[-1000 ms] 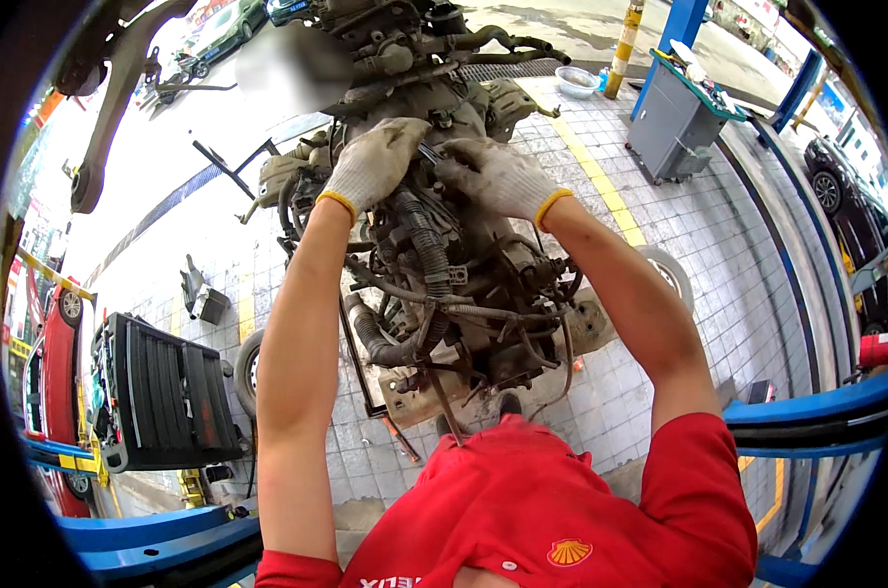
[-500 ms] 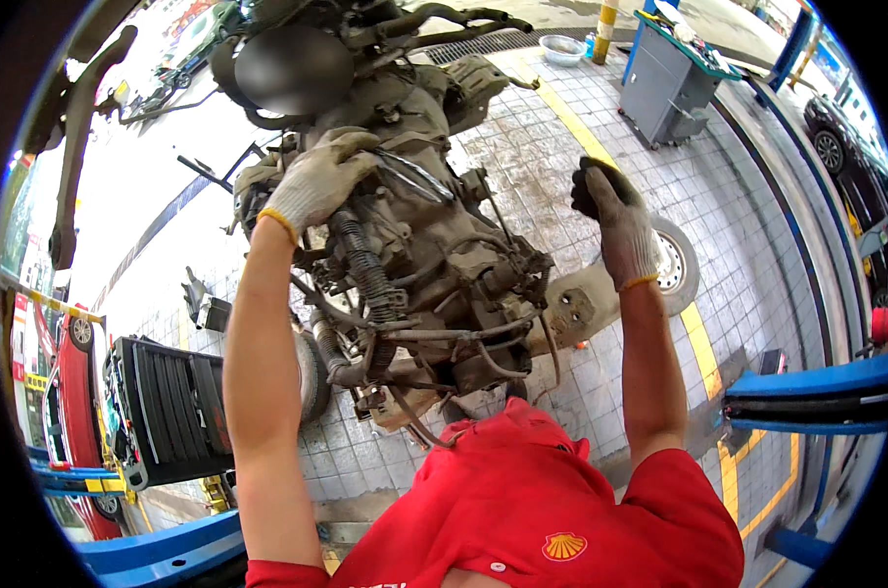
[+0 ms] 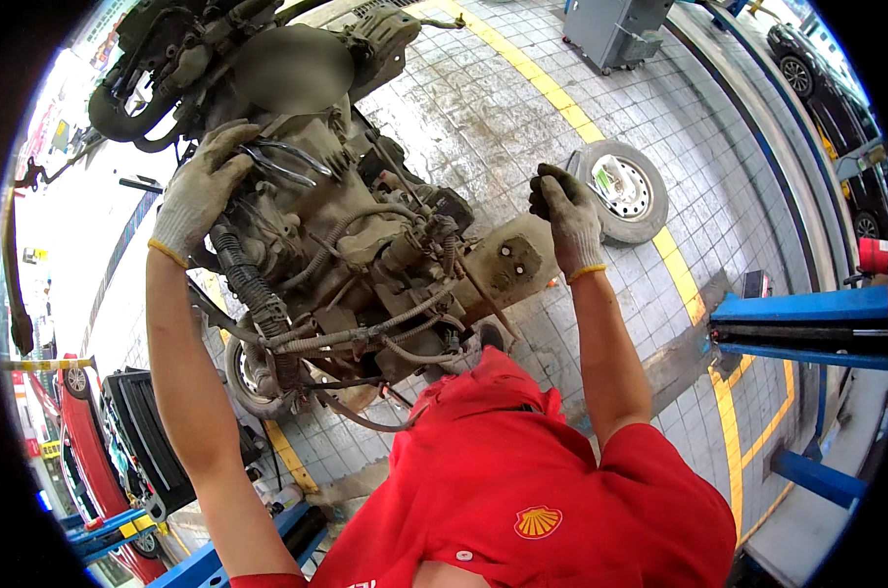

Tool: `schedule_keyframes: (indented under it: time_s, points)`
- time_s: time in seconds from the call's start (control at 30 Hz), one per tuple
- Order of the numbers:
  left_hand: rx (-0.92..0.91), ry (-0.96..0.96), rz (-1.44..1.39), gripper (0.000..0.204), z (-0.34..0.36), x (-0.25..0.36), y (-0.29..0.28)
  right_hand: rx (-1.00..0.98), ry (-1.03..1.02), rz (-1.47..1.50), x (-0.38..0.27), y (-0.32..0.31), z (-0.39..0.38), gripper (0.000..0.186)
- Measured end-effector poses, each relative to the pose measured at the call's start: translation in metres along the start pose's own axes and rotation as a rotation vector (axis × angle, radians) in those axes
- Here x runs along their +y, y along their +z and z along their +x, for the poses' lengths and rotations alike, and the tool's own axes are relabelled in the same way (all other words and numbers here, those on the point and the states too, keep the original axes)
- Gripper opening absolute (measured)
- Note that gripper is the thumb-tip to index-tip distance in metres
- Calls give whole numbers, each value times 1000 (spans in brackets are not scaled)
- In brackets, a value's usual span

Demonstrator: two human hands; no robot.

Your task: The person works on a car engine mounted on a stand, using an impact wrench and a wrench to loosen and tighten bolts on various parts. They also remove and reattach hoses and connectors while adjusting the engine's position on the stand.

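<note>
A dirt-covered engine and gearbox assembly (image 3: 365,257) hangs in front of me, with hoses and a ribbed conduit (image 3: 250,279) along its left side. My left hand (image 3: 201,186), in a whitish work glove, is closed on metal pliers (image 3: 285,171) over the upper left of the assembly. Their two bright legs stand apart and point right; the gripped end is hidden by the glove. My right hand (image 3: 567,218), in a glove with dark, grimy fingers, is held up right of the assembly, touching nothing visible outside it. Its fingers are curled in; whatever lies inside is hidden.
A wheel (image 3: 649,196) lies on the tiled floor beyond my right hand, and another wheel (image 3: 253,377) is under the assembly's left. Blue lift arms (image 3: 796,318) reach in at the right. A grey cabinet (image 3: 615,29) stands far right; a black cart (image 3: 150,431) stands left.
My view has shifted, so the assembly sits further left and the far-right wheel shows more fully. Both hands appear further left and slightly lower in view; the left keeps hold of the pliers.
</note>
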State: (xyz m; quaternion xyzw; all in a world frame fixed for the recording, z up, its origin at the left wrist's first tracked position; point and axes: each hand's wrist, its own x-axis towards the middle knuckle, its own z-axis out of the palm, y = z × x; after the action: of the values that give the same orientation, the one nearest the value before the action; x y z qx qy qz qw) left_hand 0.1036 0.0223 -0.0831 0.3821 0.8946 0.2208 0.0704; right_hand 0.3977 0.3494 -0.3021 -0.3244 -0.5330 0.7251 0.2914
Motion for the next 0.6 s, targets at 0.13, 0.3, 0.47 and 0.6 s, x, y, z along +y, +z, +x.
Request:
schedule_keyframes:
  time_s: [0.13,0.3,0.47,0.6]
  points:
    - [-15,10,-9,42,0,0,-2,-4,-36,-57,19,-4,11,35]
    - [20,2,-15,42,0,-2,2,56,-85,-438,43,-3,16,39]
    - [-3,26,-46,42,3,3,0,14,-176,-547,72,-2,16,38]
    - [-3,-17,-152,41,-2,11,3,59,-172,-649,56,9,7,36]
